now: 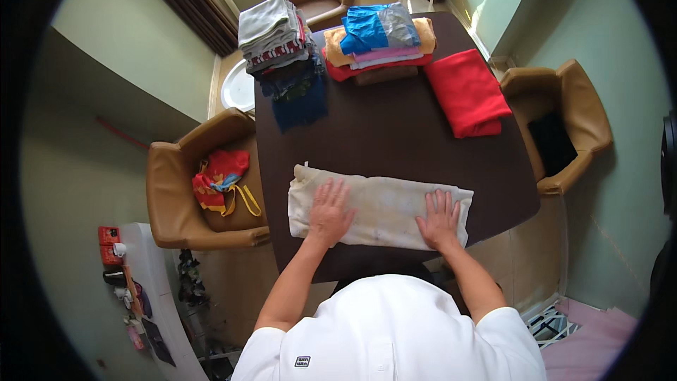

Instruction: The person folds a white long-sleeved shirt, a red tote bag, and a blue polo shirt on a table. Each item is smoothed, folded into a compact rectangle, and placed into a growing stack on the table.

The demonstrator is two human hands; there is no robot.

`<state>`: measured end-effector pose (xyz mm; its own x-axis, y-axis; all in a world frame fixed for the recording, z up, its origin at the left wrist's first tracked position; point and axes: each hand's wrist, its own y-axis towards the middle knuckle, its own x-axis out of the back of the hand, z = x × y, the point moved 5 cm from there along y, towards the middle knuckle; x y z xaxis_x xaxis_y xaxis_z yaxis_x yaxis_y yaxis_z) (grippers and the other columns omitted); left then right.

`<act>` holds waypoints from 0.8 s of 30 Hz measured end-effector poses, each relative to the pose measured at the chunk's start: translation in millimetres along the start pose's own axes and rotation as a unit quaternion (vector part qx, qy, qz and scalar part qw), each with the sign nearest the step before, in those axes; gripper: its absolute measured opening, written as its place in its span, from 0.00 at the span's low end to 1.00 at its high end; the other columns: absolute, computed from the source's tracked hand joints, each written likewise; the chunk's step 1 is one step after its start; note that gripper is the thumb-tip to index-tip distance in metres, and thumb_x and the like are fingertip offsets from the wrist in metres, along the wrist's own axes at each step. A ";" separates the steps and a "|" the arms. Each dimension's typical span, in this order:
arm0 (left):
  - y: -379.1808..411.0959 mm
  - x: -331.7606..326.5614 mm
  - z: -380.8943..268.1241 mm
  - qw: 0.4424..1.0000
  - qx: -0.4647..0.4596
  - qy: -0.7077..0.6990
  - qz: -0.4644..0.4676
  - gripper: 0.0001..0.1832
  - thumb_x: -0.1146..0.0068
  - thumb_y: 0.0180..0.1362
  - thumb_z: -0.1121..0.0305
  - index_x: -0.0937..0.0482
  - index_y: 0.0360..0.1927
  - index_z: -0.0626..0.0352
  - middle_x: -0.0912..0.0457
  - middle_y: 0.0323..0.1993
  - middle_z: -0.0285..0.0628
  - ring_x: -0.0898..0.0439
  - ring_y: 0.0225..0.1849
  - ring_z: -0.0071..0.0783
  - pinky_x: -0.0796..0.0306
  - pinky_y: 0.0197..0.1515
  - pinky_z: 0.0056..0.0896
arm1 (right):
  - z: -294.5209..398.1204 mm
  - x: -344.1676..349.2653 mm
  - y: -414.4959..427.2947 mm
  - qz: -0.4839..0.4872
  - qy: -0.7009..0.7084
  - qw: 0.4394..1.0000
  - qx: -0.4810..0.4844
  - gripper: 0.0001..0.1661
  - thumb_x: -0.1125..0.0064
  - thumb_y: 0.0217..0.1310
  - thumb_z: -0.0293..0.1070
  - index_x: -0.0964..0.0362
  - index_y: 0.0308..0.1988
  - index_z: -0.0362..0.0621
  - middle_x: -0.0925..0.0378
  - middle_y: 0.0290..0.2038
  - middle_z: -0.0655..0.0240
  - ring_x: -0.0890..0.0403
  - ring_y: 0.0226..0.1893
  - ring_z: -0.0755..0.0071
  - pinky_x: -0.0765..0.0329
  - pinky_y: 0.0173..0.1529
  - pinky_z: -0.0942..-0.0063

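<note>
A folded, stained off-white cloth (386, 211) lies lengthwise near the front edge of the dark brown table (370, 137). My left hand (331, 211) rests flat on its left part, fingers spread. On the cloth's right end my right hand (440, 219) lies palm down, fingers apart. Neither hand grips anything. Beyond, at the back left, stands a tall stack of folded clothes (275, 37), grey ones on top and dark blue ones below. A folded red cloth (465, 92) lies at the table's right side.
At the back, a blue and silver bundle (378, 26) tops folded orange, pink and red textiles (338, 71). Brown armchairs (169, 190) stand left, right and behind the table. The left one holds a red and yellow fabric item (219, 180), the right one a black cushion (551, 143).
</note>
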<state>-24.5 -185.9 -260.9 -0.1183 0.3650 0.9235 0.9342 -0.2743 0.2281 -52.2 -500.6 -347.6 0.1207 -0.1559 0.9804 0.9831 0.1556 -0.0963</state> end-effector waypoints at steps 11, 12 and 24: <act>1.0 -57.5 27.0 0.965 0.209 0.060 0.145 0.50 0.44 0.61 0.37 0.48 0.81 0.46 0.57 0.83 0.46 0.63 0.83 0.53 0.71 0.76 0.75 | -6.7 2.4 -5.1 -0.013 0.014 0.999 -0.032 0.50 0.42 0.64 0.59 0.49 0.77 0.50 0.57 0.79 0.54 0.59 0.79 0.42 0.63 0.76 0.31; -4.1 -56.6 27.9 0.960 0.235 0.055 0.143 0.51 0.43 0.60 0.37 0.50 0.81 0.48 0.59 0.83 0.46 0.64 0.83 0.53 0.71 0.77 0.74 | -7.8 3.1 -5.0 -0.010 0.018 0.999 -0.032 0.50 0.42 0.64 0.59 0.49 0.77 0.50 0.58 0.80 0.54 0.59 0.80 0.43 0.63 0.76 0.31; 6.3 -54.0 35.7 0.922 0.355 0.068 0.138 0.61 0.41 0.57 0.36 0.62 0.82 0.54 0.65 0.83 0.52 0.67 0.84 0.52 0.72 0.79 0.64 | -9.1 9.0 4.8 0.069 0.038 0.995 -0.054 0.49 0.51 0.69 0.63 0.54 0.79 0.53 0.64 0.81 0.58 0.66 0.81 0.49 0.70 0.78 0.36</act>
<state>-0.2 -175.6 -320.3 0.1612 0.2405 0.9572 0.9145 0.3283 -0.2365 -45.1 -510.2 -340.8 0.2619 -0.2133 0.9412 0.9649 0.0762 -0.2512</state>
